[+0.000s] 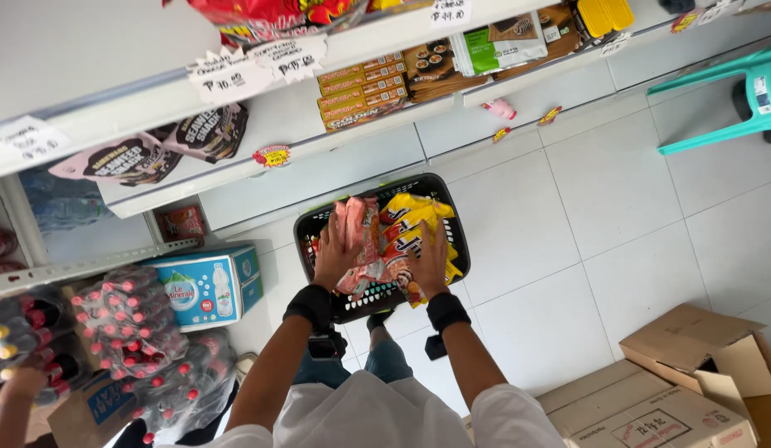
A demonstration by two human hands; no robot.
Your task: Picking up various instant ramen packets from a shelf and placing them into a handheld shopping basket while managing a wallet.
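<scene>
Both grips lie open, left hand and right hand pressing flat on snack packets, steadying the pile inside the black basket.

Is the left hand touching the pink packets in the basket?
Touching. The head view shows the left hand lying flat on the pink packets in the black basket, no gap visible.

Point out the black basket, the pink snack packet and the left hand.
black basket (439,189): head view, far rim.
pink snack packet (358,217): head view, upper middle of the wrapper.
left hand (330,259): head view, back of the hand.
</scene>
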